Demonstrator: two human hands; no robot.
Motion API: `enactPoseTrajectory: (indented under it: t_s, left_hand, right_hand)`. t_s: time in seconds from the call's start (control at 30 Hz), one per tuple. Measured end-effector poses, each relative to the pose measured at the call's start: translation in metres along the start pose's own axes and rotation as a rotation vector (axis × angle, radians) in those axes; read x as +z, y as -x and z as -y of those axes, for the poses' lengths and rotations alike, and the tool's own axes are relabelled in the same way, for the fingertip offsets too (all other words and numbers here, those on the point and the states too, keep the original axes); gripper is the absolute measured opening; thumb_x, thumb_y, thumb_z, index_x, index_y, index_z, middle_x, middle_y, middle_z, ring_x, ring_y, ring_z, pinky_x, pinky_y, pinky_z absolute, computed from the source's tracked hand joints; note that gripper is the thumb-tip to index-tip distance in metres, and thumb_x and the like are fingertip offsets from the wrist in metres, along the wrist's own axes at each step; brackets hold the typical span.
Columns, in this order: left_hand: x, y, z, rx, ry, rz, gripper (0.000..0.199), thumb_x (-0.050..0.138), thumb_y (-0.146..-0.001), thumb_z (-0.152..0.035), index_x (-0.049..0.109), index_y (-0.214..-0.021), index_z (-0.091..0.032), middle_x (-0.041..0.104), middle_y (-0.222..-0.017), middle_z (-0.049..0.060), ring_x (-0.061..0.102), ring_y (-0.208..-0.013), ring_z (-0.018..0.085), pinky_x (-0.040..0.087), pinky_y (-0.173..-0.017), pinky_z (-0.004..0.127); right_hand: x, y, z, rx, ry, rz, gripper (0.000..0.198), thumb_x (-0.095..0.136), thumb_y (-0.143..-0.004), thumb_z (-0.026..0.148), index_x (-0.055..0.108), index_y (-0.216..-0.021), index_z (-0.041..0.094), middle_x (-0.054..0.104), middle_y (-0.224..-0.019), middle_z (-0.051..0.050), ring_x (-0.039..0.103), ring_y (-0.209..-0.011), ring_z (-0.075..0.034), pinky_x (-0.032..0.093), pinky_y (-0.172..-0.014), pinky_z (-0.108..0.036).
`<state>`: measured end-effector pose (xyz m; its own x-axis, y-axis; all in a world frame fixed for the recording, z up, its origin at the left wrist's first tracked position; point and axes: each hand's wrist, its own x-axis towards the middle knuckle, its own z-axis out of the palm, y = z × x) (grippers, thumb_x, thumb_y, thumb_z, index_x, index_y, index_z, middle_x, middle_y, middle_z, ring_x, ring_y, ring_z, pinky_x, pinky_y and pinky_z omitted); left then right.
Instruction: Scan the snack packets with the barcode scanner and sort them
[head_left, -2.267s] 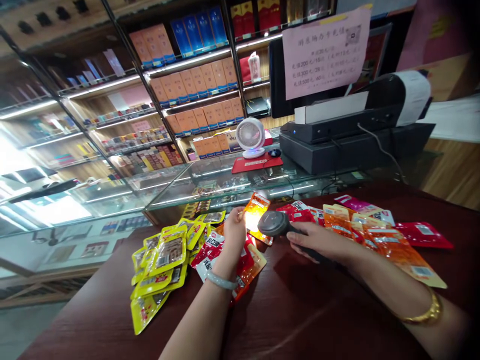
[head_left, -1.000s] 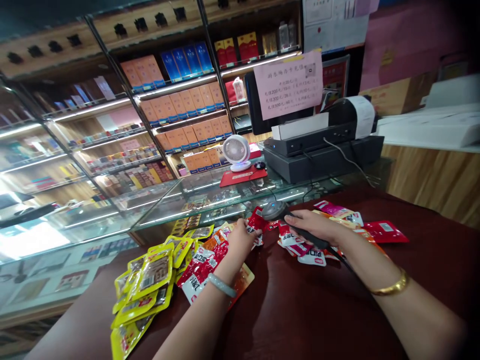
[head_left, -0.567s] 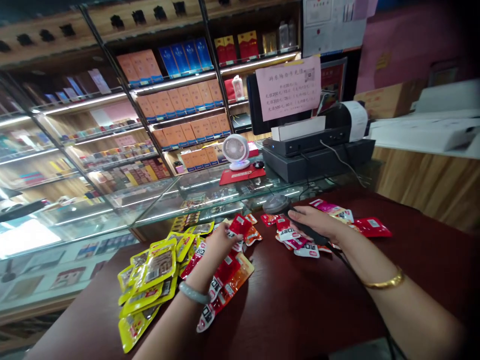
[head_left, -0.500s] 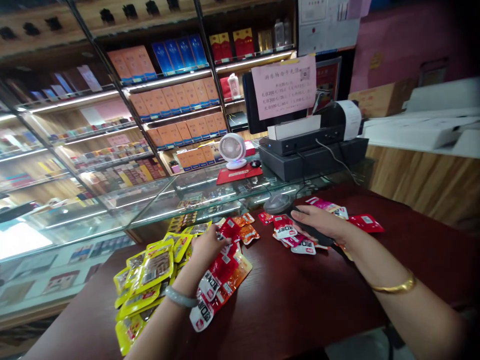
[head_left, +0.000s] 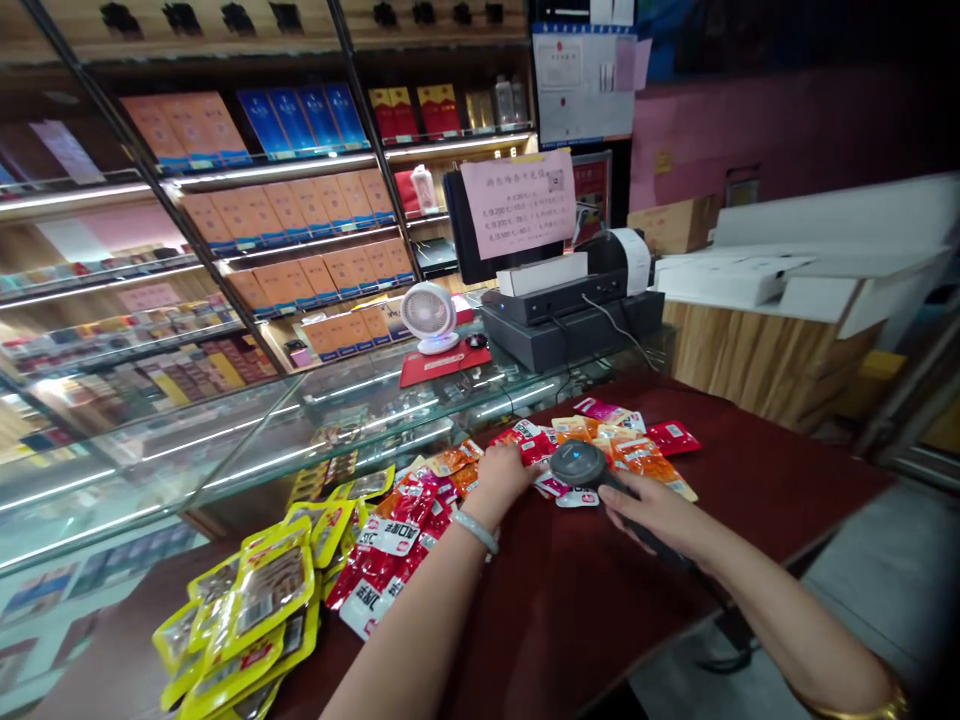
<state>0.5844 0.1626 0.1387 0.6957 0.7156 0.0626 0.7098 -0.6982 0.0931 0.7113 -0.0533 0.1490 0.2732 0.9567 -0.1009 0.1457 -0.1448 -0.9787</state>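
Observation:
My right hand point(head_left: 649, 515) is wrapped round the handle of a dark barcode scanner point(head_left: 579, 462), its head above the right-hand group of snack packets. My left hand point(head_left: 504, 474) is closed on a red snack packet point(head_left: 523, 438) at the near left edge of that group; its fingertips are partly hidden. Orange packets point(head_left: 651, 461) and another red packet point(head_left: 673, 437) lie beyond the scanner. Beside my left forearm spreads a pile of red and white packets point(head_left: 394, 537). Further left, yellow-edged packets point(head_left: 266, 590) are heaped on the dark red tabletop point(head_left: 570, 610).
A glass display counter point(head_left: 330, 400) adjoins the table, with a small white fan point(head_left: 428, 312) and a red mat point(head_left: 442, 367) on it. Behind are a monitor with a pink paper sign point(head_left: 517, 205) and a receipt printer point(head_left: 636, 262). Boxed goods point(head_left: 285, 215) line the shelves.
My left hand has moved right, from the left red pile to the right-hand group. The scanner's head now sits over that group, where more orange packets show. The view has shifted right.

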Motion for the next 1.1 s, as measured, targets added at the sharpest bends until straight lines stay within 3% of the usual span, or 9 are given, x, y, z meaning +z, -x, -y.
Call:
enactPoseTrajectory:
  t_s: [0.23,0.43,0.63,0.77,0.87,0.97,1.1]
  left_hand:
    - [0.008,-0.011,-0.010,-0.147,0.076,0.094,0.074,0.073,-0.067,-0.063,0.057,-0.120,-0.013,0.067,-0.118,0.021,0.063,-0.111,0.035,0.048,-0.089,0.037]
    - [0.014,0.001,-0.008,-0.172,0.288,-0.029,0.096,0.082,-0.064,-0.051,0.038,-0.141,-0.015,0.066,-0.121,0.018,0.062,-0.115,0.032,0.045,-0.089,0.033]
    - [0.006,0.014,0.012,-0.123,0.438,-0.111,0.063,0.071,-0.079,-0.027,0.050,-0.138,-0.021,0.074,-0.094,0.004,0.067,-0.097,0.019,0.044,-0.080,0.025]
    - [-0.001,0.025,0.022,-0.098,0.593,-0.095,0.065,0.068,-0.080,-0.022,0.048,-0.141,-0.019,0.072,-0.079,-0.001,0.066,-0.077,0.014,0.043,-0.072,0.023]
    - [-0.002,0.037,0.028,-0.058,0.708,-0.080,0.064,0.066,-0.079,-0.021,0.050,-0.141,-0.018,0.066,-0.071,-0.004,0.060,-0.066,0.012,0.042,-0.067,0.021]
    - [-0.001,0.051,0.036,-0.020,0.817,-0.056,0.047,0.063,-0.079,-0.026,0.065,-0.125,-0.017,0.057,-0.064,-0.005,0.051,-0.059,0.010,0.039,-0.063,0.021]
    - [0.000,0.068,0.047,0.008,0.932,-0.033,0.037,0.064,-0.077,-0.034,0.072,-0.108,-0.016,0.044,-0.056,-0.007,0.041,-0.055,0.009,0.035,-0.058,0.020]
  right_hand:
    - [0.005,-0.001,-0.011,-0.001,-0.043,-0.064,0.056,0.057,-0.078,0.076,0.048,-0.082,0.021,0.049,-0.060,0.006,0.045,-0.045,-0.008,0.036,-0.036,-0.019]
    - [0.013,0.000,-0.020,0.005,-0.071,-0.095,0.054,0.055,-0.081,0.075,0.048,-0.086,0.021,0.049,-0.059,0.007,0.043,-0.041,-0.008,0.034,-0.035,-0.020]
    - [0.018,0.000,-0.017,-0.024,-0.086,-0.131,0.052,0.057,-0.081,0.073,0.049,-0.086,0.022,0.051,-0.061,0.007,0.045,-0.043,-0.009,0.035,-0.036,-0.020]
    - [0.026,0.000,-0.009,-0.053,-0.122,-0.143,0.050,0.058,-0.083,0.070,0.048,-0.082,0.021,0.051,-0.061,0.006,0.045,-0.044,-0.008,0.036,-0.038,-0.019]
    - [0.034,0.001,-0.002,-0.072,-0.170,-0.133,0.050,0.059,-0.083,0.070,0.048,-0.081,0.021,0.051,-0.061,0.006,0.044,-0.044,-0.008,0.035,-0.038,-0.019]
    - [0.044,0.004,0.004,-0.075,-0.231,-0.100,0.051,0.059,-0.082,0.070,0.047,-0.079,0.021,0.051,-0.061,0.006,0.043,-0.043,-0.007,0.035,-0.038,-0.018]
    - [0.056,0.007,0.009,-0.063,-0.338,-0.056,0.049,0.060,-0.083,0.068,0.048,-0.082,0.021,0.050,-0.063,0.007,0.040,-0.042,-0.005,0.032,-0.037,-0.017]
